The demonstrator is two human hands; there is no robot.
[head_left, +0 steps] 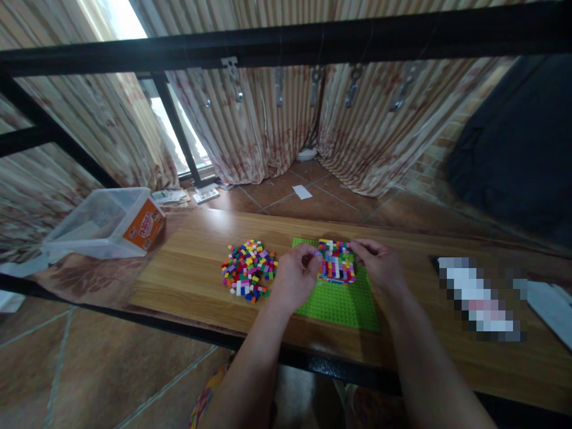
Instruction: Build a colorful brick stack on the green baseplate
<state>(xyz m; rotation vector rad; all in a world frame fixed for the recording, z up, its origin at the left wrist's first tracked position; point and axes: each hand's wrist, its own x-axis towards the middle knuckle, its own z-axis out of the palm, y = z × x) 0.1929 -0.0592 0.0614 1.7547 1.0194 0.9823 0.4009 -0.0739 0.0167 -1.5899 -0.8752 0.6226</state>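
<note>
A green studded baseplate (pixel 342 307) lies on the wooden table, with a block of many-coloured toy bricks (pixel 336 262) built up on its far part. At the block's left side is my left hand (pixel 295 275), thumb and forefinger pinched on a small purple brick (pixel 317 254). My right hand (pixel 381 262) is closed at the block's far right corner, its fingertips close to or touching the edge. Whether anything sits between those fingertips cannot be made out. Left of the baseplate, a loose pile of small coloured bricks (pixel 249 268) is spread on the wood.
A clear plastic bin (pixel 100 223) with an orange label stands to the left. On the right of the wooden table (pixel 187 271) lies a blurred-out object (pixel 480 301), with white paper (pixel 552 310) beyond it. A black metal bar (pixel 286 44) with hanging hooks crosses in front of the curtains.
</note>
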